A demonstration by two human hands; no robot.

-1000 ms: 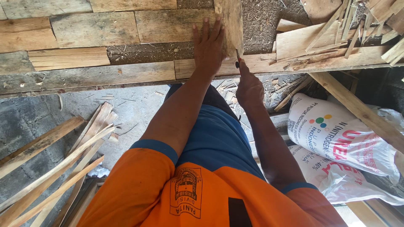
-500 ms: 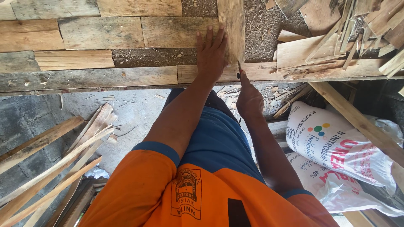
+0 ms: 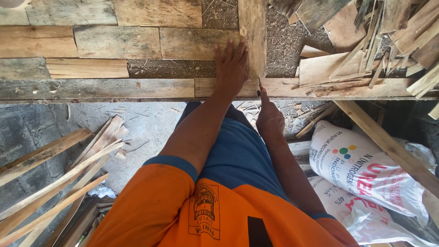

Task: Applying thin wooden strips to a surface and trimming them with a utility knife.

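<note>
Wooden upright board (image 3: 252, 34) lies just right of the flat, open left hand (image 3: 231, 68), which presses it down. Right hand (image 3: 270, 120) pinches a pencil (image 3: 259, 87) at the board's lower end; 1 steady stroke, with the board kept from shifting, would likely mark best.

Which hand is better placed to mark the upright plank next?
Probably the right hand: it holds a pencil with its tip near the plank's lower end, while the left hand lies flat, steadying that plank.

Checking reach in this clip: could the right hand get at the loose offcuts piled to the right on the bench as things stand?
Probably yes. The right hand sits at the bench edge with a pencil, and bare planking lies between it and the offcut pile. It would need to free its fingers first.
</note>
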